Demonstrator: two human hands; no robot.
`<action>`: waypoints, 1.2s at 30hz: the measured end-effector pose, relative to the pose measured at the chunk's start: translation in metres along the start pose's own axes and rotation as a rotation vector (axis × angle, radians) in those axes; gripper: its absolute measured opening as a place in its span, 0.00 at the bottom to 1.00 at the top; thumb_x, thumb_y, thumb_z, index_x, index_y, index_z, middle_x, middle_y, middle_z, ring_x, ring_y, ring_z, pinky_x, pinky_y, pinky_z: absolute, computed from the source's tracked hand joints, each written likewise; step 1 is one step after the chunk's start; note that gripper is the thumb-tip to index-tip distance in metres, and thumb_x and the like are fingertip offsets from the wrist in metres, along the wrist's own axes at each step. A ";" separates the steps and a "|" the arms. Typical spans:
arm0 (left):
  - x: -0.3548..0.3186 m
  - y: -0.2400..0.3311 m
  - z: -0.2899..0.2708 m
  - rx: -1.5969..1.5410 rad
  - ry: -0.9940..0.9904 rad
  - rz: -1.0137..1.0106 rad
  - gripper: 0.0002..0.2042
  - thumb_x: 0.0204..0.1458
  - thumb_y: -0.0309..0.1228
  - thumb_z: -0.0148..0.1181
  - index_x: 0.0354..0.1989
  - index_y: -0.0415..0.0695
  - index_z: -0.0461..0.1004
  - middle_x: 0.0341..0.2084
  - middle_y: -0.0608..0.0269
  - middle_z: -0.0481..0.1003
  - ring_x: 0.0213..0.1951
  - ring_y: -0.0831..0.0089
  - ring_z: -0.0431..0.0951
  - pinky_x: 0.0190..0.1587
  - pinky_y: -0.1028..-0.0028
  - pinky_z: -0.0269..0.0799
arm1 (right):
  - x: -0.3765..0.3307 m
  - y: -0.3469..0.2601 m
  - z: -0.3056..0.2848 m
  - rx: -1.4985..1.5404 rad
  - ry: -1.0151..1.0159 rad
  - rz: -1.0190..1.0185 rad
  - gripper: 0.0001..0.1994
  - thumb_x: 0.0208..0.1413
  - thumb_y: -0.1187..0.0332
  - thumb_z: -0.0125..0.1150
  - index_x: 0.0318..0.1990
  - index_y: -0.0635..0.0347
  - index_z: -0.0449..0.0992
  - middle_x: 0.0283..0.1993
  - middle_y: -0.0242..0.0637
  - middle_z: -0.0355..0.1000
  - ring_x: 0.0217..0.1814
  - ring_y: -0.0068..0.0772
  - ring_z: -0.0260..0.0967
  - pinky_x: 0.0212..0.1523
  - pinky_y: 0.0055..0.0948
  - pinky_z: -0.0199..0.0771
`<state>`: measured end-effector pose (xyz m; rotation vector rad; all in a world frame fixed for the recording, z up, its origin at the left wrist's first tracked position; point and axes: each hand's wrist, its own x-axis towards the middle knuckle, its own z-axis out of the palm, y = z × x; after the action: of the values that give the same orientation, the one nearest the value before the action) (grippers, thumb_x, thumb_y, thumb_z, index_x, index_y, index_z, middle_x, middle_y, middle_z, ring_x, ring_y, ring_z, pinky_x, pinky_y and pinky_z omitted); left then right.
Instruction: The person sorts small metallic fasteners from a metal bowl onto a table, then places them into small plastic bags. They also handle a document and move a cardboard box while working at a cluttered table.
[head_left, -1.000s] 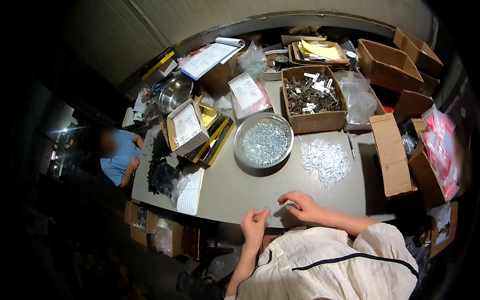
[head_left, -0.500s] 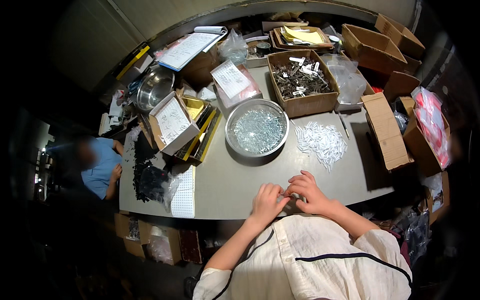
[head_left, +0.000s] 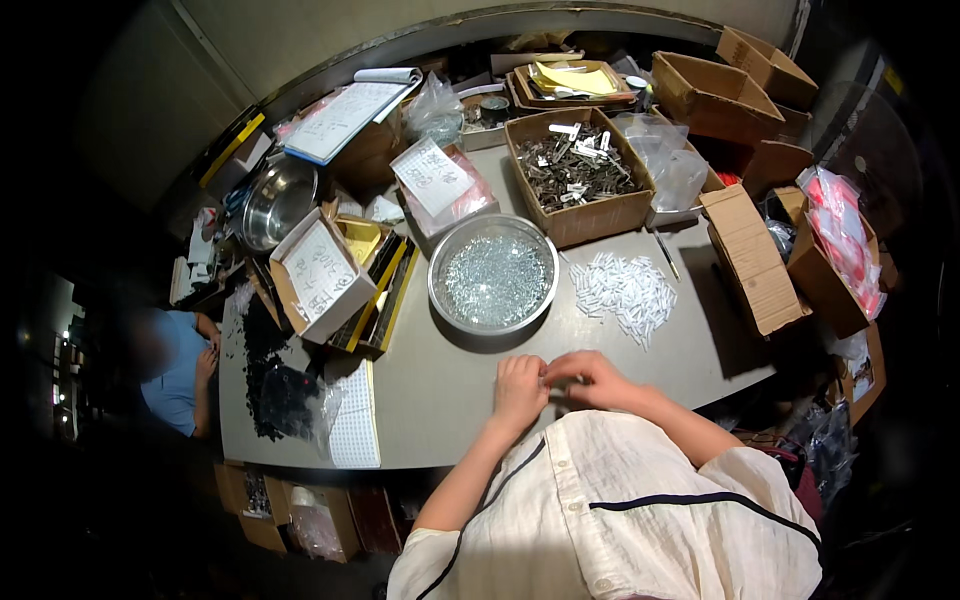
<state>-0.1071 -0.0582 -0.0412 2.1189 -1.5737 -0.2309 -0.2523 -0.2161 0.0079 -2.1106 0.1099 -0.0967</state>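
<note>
Close to the table's near edge my left hand (head_left: 521,391) and my right hand (head_left: 594,379) meet fingertip to fingertip. Both have their fingers curled inward and closed; anything pinched between them is too small or hidden. Just beyond them is a round steel bowl (head_left: 436,297) with many small shiny metal pins (head_left: 492,276) in it. A loose heap of short white plastic pieces (head_left: 625,300) lies on the table, right of the bowl and beyond my right hand.
An open cardboard box (head_left: 590,224) of dark and white small parts stands behind the bowl. A pen (head_left: 667,256) lies by the heap. To the left are a white box (head_left: 325,272), a printed sheet (head_left: 354,420) and black pieces (head_left: 265,365). A person in blue (head_left: 178,370) sits far left.
My view has shifted, so the scene sits slightly left. My right hand's fingers, raised and spread before, have come down and closed toward the left hand's fingertips.
</note>
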 end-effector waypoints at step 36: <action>0.029 -0.026 0.020 -0.960 0.239 -0.459 0.12 0.56 0.35 0.67 0.39 0.41 0.74 0.30 0.68 0.77 0.32 0.80 0.74 0.36 0.77 0.70 | 0.101 0.042 -0.048 0.309 0.380 0.263 0.12 0.66 0.66 0.57 0.45 0.67 0.78 0.34 0.33 0.75 0.33 0.21 0.72 0.35 0.24 0.75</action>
<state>-0.0839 -0.0856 -0.0665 1.5875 -0.5930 -0.6937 -0.1588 -0.2901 -0.0008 -1.7328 0.5619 -0.3345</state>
